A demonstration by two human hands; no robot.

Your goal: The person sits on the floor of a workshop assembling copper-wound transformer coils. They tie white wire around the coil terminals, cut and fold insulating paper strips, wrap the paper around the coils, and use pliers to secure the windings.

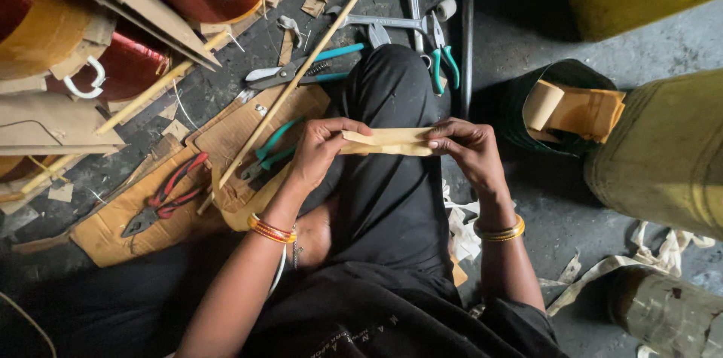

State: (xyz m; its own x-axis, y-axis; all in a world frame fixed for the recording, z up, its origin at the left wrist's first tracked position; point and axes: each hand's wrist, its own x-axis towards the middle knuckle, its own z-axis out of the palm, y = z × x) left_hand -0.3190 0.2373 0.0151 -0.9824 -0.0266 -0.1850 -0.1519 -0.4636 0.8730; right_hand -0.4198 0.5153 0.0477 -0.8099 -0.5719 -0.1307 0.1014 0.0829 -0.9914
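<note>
I hold a strip of tan paper (388, 141) stretched over my raised knee, my left hand (320, 151) pinching its near end and my right hand (468, 149) closed on the other, so the strip looks folded flat along its length but not yet put anywhere. More of the same paper sits in the black tub (520, 113) to my right, and the pliers (167, 196) and scissors (301, 72) lie untouched on the floor (572, 207), so I judge the work only partly through.

Both hands, left (320, 151) and right (468, 149), raised over the knee, fingers pinched, facing each other.
</note>
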